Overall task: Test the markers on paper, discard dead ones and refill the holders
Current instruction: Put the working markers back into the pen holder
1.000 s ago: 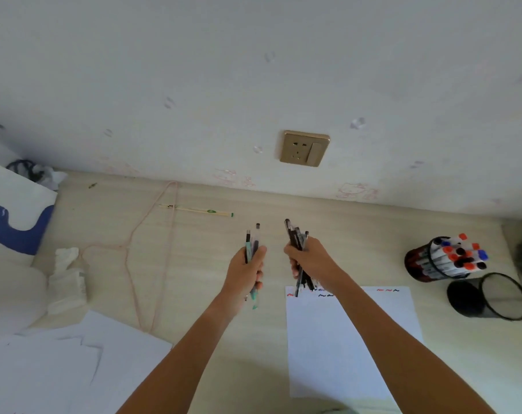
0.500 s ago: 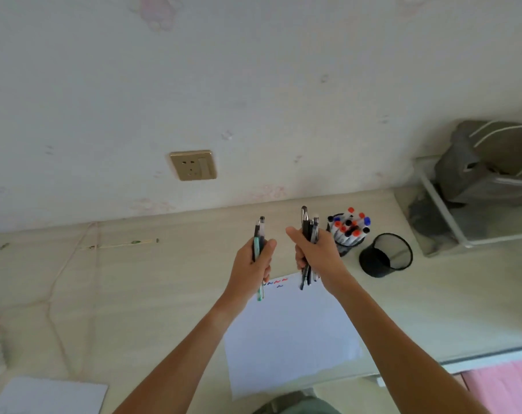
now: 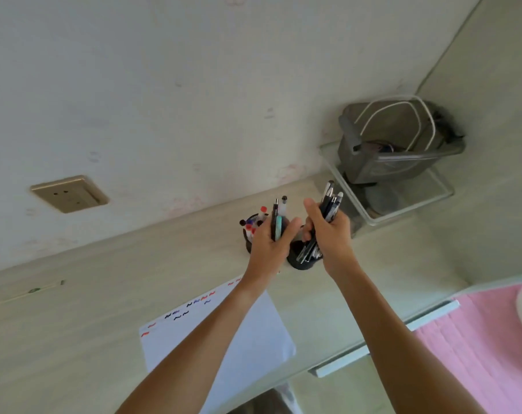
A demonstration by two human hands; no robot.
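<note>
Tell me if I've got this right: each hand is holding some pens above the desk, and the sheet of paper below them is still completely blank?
Not quite. The head view shows the sheet of paper is not blank: short red, black and blue squiggles run along its far edge. The rest is right: the left hand grips a few pens, and the right hand grips a thicker bundle of pens, both above the desk.

White paper (image 3: pixel 253 333) bears red, black, blue squiggles; pink cloth (image 3: pixel 474 348).

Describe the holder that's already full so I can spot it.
Follow the pale wooden desk to the back wall. Behind the left hand stands a black mesh cup, unlike its neighbour, crammed with white markers with red and black caps.
</note>
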